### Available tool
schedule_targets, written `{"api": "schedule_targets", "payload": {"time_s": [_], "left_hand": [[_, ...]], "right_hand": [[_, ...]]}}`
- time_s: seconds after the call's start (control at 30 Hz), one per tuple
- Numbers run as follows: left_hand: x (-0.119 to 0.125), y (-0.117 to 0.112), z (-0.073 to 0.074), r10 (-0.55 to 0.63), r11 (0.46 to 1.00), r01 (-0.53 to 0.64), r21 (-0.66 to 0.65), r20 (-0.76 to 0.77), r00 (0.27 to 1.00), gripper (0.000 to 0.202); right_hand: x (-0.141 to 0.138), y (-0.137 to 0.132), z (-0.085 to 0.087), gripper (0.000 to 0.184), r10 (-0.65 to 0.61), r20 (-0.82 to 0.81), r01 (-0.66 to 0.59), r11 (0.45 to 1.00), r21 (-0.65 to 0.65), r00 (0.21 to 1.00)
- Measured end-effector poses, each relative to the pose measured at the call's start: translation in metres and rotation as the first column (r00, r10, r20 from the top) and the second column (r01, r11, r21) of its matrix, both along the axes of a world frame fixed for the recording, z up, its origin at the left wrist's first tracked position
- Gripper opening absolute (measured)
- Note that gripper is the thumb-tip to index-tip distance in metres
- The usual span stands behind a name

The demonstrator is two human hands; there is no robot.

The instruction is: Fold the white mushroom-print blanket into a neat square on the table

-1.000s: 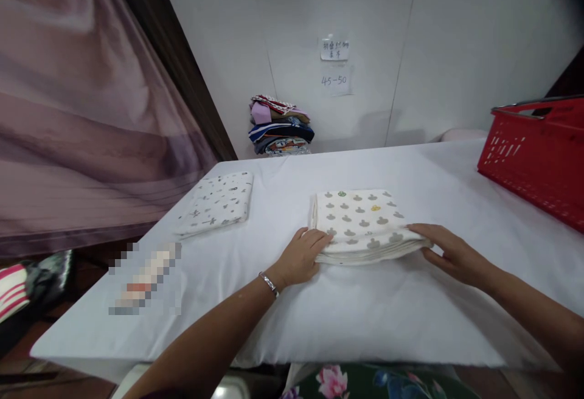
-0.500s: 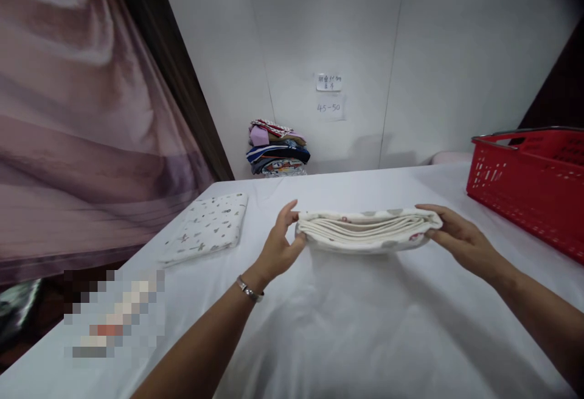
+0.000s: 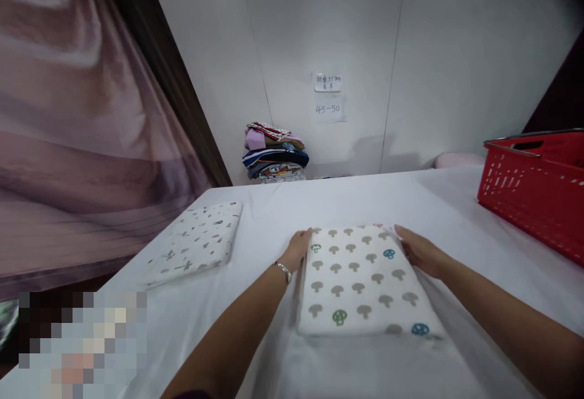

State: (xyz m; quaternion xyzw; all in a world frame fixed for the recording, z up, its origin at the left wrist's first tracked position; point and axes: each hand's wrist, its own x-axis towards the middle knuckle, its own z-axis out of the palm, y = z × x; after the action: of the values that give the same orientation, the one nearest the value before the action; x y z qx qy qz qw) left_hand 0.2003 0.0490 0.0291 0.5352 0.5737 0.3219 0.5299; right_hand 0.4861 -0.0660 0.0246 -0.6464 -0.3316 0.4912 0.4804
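Note:
A folded white cloth with a mushroom print (image 3: 360,280) lies flat on the white table (image 3: 328,204) in front of me. My left hand (image 3: 298,250) rests along the cloth's far left edge, fingers together and pressed against its side. My right hand (image 3: 417,250) lies on the cloth's far right edge, fingers stretched out flat. A second folded white cloth with small dark marks (image 3: 196,241) sits on the table to the left, apart from both hands.
A red plastic basket (image 3: 536,189) stands at the table's right side. A pile of folded coloured clothes (image 3: 274,152) sits by the white wall behind the table. A pinkish curtain (image 3: 91,113) hangs at the left. Paper notes (image 3: 327,92) are stuck on the wall.
Both hands lifted the folded mushroom cloth off the table, turned it over and set it down flat again, closer to me. The hands now rest at its far corners.

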Motion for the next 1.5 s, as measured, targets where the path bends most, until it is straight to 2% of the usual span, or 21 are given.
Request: {"api": "schedule_targets", "payload": {"time_s": [0.07,0.13,0.2,0.27,0.37,0.5,0.57,0.63,0.67,0.73,0.83,0.9,1.0,1.13,1.23,1.3,1.43,1.5], "left_hand": [[0.001,0.001,-0.009,-0.05,0.998,0.049,-0.027,-0.014,0.999,0.055],[0.001,0.002,-0.011,-0.11,0.994,0.111,0.01,-0.055,0.992,0.063],[0.002,0.007,-0.011,-0.13,0.983,0.142,0.116,-0.099,0.986,0.065],[0.006,0.015,-0.012,-0.095,0.967,0.123,0.224,-0.134,0.986,0.063],[0.013,0.029,-0.019,-0.04,0.961,0.104,0.257,-0.243,0.969,0.064],[0.018,0.035,-0.027,-0.041,0.965,0.127,0.231,-0.345,0.938,0.065],[0.015,0.029,-0.026,-0.036,0.965,0.13,0.229,-0.373,0.927,0.07],[0.009,0.017,-0.023,-0.02,0.951,0.144,0.274,-0.41,0.912,0.075],[0.006,0.009,-0.022,-0.02,0.93,0.18,0.321,-0.445,0.895,0.077],[-0.001,-0.008,-0.021,-0.081,0.845,0.352,0.402,-0.554,0.828,0.075],[-0.007,-0.028,-0.024,-0.241,0.705,0.622,0.342,-0.709,0.662,0.065],[-0.009,-0.035,-0.026,-0.286,0.684,0.676,0.275,-0.75,0.596,0.062],[-0.009,-0.038,-0.027,-0.269,0.697,0.67,0.257,-0.772,0.576,0.063],[-0.008,-0.037,-0.026,-0.261,0.71,0.66,0.247,-0.778,0.571,0.064],[-0.007,-0.038,-0.027,-0.249,0.711,0.657,0.25,-0.785,0.568,0.064],[-0.007,-0.038,-0.028,-0.245,0.71,0.658,0.251,-0.788,0.564,0.064],[-0.006,-0.037,-0.027,-0.249,0.718,0.646,0.258,-0.772,0.584,0.063],[-0.005,-0.037,-0.025,-0.255,0.729,0.625,0.279,-0.737,0.626,0.061]], "right_hand": [[-0.004,0.0,-0.011,0.088,-0.025,0.056,0.03,0.996,-0.087,0.998],[-0.006,0.0,-0.014,0.095,-0.038,0.137,0.049,0.996,-0.073,0.99],[-0.007,0.004,-0.012,0.09,-0.054,0.212,0.06,0.998,-0.025,0.976],[-0.006,0.013,-0.013,0.084,-0.071,0.265,0.066,0.997,0.028,0.962],[-0.002,0.032,-0.024,0.075,-0.072,0.457,0.049,0.997,0.062,0.886],[0.002,0.047,-0.038,0.062,0.01,0.718,-0.018,1.0,0.003,0.696],[0.0,0.042,-0.035,0.061,0.024,0.809,-0.064,0.998,0.016,0.588],[-0.007,0.03,-0.028,0.061,-0.023,0.898,-0.132,0.987,0.089,0.439],[-0.011,0.022,-0.025,0.061,-0.048,0.933,-0.185,0.975,0.121,0.355],[-0.022,0.006,-0.023,0.06,-0.053,0.977,-0.327,0.937,0.121,0.208],[-0.034,-0.013,-0.034,0.058,0.071,0.994,-0.494,0.869,-0.021,0.081],[-0.037,-0.018,-0.045,0.058,0.135,0.989,-0.512,0.855,-0.088,0.054],[-0.035,-0.016,-0.054,0.057,0.146,0.988,-0.501,0.859,-0.106,0.041],[-0.036,-0.011,-0.043,0.057,0.169,0.985,-0.489,0.863,-0.127,0.043],[-0.046,-0.02,-0.032,0.06,0.187,0.982,-0.467,0.872,-0.147,0.039],[-0.056,-0.032,-0.031,0.06,0.147,0.989,-0.513,0.85,-0.118,0.016],[-0.071,-0.053,-0.043,0.06,0.044,0.999,-0.648,0.76,-0.051,-0.027],[-0.073,-0.059,-0.047,0.059,0.026,0.999,-0.651,0.758,-0.044,-0.038]]}}
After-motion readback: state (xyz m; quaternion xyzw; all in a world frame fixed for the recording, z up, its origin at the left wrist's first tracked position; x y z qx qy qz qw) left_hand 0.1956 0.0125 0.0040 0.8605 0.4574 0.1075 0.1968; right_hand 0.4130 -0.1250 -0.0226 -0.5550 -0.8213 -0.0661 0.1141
